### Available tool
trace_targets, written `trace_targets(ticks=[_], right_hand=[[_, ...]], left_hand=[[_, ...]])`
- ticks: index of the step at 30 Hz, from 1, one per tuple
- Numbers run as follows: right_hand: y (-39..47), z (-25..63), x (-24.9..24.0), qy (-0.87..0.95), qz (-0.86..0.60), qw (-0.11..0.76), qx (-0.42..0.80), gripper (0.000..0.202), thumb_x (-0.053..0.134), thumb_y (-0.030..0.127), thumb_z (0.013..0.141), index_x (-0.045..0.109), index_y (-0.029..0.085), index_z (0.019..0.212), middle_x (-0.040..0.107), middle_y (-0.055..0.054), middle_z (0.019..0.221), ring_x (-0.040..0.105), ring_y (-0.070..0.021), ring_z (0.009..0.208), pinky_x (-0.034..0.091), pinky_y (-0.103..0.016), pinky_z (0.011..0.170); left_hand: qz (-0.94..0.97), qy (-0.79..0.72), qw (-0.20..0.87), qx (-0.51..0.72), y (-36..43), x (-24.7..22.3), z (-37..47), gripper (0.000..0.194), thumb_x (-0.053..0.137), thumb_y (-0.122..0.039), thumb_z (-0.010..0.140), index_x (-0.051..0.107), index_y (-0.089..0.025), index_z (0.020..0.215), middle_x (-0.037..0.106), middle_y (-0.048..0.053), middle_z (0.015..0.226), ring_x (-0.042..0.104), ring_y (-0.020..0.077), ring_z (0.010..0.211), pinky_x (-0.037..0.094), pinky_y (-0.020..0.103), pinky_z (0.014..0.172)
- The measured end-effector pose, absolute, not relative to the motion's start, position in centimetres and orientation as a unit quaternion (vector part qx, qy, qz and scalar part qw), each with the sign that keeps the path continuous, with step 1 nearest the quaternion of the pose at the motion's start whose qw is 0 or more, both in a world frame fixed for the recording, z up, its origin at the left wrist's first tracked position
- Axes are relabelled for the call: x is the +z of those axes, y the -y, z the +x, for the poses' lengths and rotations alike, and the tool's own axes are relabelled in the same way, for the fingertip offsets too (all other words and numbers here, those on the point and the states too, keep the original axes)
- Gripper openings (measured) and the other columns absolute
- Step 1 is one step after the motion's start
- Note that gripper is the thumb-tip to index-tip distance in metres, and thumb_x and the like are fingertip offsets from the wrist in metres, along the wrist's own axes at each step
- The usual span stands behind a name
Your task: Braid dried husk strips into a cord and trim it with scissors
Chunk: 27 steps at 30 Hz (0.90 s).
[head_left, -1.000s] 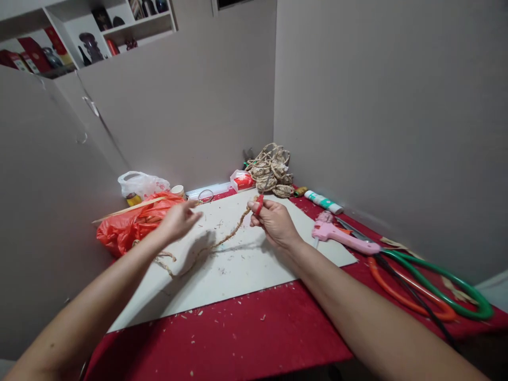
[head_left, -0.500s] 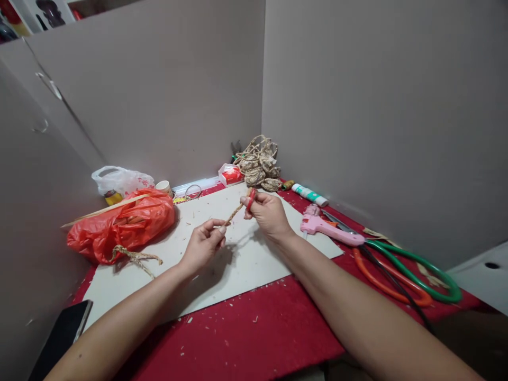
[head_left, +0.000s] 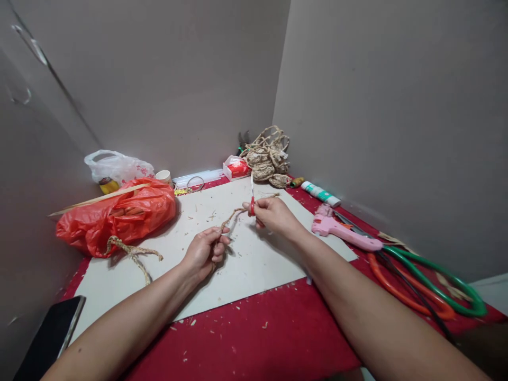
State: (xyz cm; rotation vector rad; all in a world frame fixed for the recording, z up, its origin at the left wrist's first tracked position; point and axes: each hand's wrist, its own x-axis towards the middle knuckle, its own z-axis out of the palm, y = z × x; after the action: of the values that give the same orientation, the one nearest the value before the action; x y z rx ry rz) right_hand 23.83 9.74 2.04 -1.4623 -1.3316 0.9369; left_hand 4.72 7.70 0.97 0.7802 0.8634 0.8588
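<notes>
A thin twisted straw cord [head_left: 229, 217] runs between my two hands above the white board [head_left: 254, 264]. My left hand [head_left: 204, 251] is closed on its near part, with a short bit showing under the fingers. My right hand [head_left: 275, 214] grips small red-handled scissors [head_left: 252, 205], blades pointing up and away. The cord reaches this hand's fingertips, and a cord end shows beyond the knuckles; whether the fingers also pinch it I cannot tell. More braided cord [head_left: 133, 251] lies at the left by an orange plastic bag [head_left: 119, 219].
Behind the board stand a bundle of straw cord pieces [head_left: 265, 159], a red and white box [head_left: 236, 168] and a paper cup [head_left: 163, 177]. A pink glue gun [head_left: 343, 233] and large green-and-orange handles [head_left: 436, 280] lie right. A phone [head_left: 51, 338] is front left. Grey walls enclose the back.
The scissors have swung upright in my right hand, their blades now showing. My left hand has turned, with its fingers curled more around the cord. The view has shifted slightly.
</notes>
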Motion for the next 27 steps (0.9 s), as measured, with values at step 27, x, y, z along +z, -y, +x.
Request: trace_targets(ticks=[27], right_hand=[[-6.7,22.5,2.3,0.795,-0.601,0.044,0.064,0.031,0.051,0.046,0.076,0.063,0.02,0.063,0.059,-0.004,0.057,0.044,-0.0139,0.049,0.019,-0.027,0.049]], left_hand=[[0.35,-0.401,0.74,0.411,-8.6,0.6,4.3,0.01,0.057,-0.021,0.077,0.055,-0.012,0.079,0.068,0.007,0.07,0.037,0.0027,0.034,0.025,0.017,0.034]])
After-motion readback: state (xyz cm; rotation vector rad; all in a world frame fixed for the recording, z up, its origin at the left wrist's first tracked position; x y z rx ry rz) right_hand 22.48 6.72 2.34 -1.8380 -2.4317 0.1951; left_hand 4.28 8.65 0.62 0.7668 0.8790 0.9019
